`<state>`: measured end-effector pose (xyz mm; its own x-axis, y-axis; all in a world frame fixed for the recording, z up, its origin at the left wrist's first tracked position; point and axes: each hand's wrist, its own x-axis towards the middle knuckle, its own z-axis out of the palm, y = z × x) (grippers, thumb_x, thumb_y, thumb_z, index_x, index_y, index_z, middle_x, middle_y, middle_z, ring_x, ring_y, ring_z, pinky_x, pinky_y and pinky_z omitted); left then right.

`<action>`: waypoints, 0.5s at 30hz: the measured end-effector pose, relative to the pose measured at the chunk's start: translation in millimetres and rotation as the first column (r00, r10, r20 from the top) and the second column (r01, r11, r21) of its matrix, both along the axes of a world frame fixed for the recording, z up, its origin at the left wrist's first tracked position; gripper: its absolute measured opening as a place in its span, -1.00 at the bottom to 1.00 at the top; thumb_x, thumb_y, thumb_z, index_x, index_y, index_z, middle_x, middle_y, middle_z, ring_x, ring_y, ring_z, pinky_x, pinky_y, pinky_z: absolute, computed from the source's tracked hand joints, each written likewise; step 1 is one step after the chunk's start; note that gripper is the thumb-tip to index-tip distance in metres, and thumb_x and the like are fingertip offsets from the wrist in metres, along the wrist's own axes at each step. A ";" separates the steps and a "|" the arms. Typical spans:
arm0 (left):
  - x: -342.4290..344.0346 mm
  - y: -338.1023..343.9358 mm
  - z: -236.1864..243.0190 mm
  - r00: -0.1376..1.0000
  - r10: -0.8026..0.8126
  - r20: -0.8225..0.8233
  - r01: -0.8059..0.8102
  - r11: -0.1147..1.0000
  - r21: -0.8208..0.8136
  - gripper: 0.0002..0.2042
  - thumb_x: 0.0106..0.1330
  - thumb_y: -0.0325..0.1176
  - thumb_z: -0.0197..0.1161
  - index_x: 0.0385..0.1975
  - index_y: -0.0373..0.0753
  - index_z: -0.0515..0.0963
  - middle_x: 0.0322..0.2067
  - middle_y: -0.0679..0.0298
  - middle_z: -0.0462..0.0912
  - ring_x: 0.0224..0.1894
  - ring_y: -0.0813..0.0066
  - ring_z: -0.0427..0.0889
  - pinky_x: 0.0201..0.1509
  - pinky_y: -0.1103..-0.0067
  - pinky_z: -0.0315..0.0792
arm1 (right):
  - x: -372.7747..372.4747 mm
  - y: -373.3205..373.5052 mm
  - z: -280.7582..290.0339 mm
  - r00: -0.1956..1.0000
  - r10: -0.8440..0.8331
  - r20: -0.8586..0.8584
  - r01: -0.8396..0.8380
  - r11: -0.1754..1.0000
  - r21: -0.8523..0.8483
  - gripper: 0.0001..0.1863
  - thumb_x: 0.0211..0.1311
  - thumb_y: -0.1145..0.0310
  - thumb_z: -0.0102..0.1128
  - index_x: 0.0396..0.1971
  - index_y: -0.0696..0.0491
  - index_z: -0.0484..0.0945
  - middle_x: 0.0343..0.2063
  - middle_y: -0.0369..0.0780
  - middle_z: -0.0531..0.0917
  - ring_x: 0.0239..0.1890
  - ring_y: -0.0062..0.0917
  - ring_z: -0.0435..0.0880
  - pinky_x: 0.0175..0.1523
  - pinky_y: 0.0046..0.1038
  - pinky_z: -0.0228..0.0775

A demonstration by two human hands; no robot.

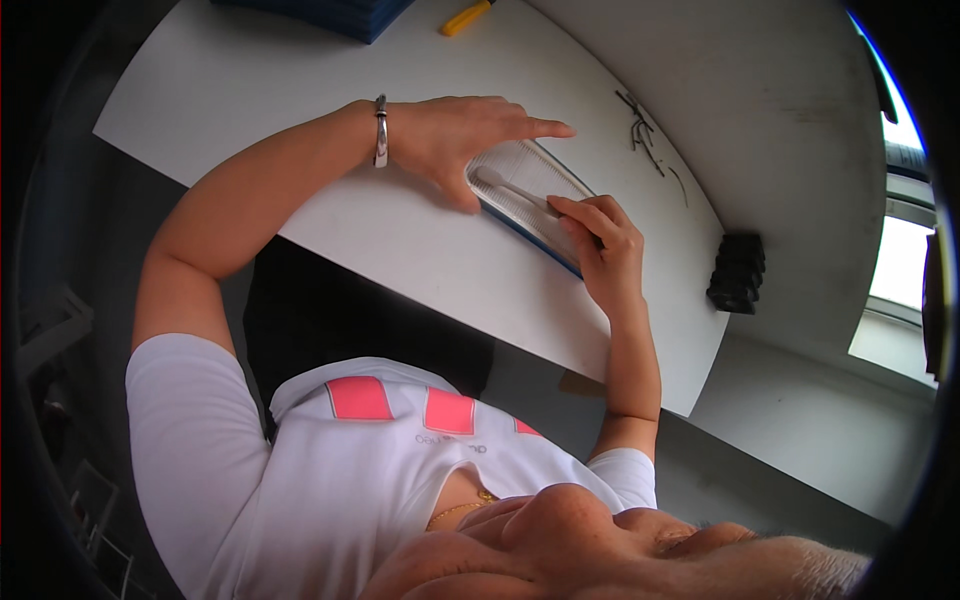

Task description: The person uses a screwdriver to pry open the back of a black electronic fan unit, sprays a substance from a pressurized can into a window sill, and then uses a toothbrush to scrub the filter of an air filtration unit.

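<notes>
On the white table lies a long, narrow panel (515, 160) with a white, finely ribbed face and a blue rim. My left hand (460, 140) spans its left end, the thumb by the near edge and the index finger stretched out past the far edge. Its other fingers are partly hidden. Pinched in my right hand (605, 240) is a slim white toothbrush-like stick (520, 192), its broader end against the ribs near my left thumb. I cannot make out bristles.
A dark blue box-like object (330, 15) stands at the far left of the table (400, 250), with a yellow handle (466, 17) beside it. Several dark strips (642, 130) lie near the wall at right. A black stacked object (736, 272) sits by the right edge.
</notes>
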<state>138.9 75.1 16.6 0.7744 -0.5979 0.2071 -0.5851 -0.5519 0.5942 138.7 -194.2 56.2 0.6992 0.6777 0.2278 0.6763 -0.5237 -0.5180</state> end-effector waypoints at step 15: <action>-3.9 -0.1 -1.3 1.000 0.031 0.002 -0.031 0.999 -0.043 0.16 -0.29 -0.31 0.52 0.49 0.08 0.02 -0.12 0.22 0.54 -0.01 0.21 0.49 0.20 0.38 0.42 | 0.0 12.6 -7.2 0.996 -0.044 0.073 0.043 0.999 0.011 -0.74 0.22 0.54 0.27 -0.11 -0.04 0.72 -0.40 -0.23 0.63 -0.45 -0.47 0.61 -0.33 -0.45 0.47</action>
<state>135.0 75.0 15.2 0.7918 -0.5641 0.2343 -0.5698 -0.5441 0.6158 138.7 -181.6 49.0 0.7091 0.6447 0.2857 0.6893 -0.5485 -0.4733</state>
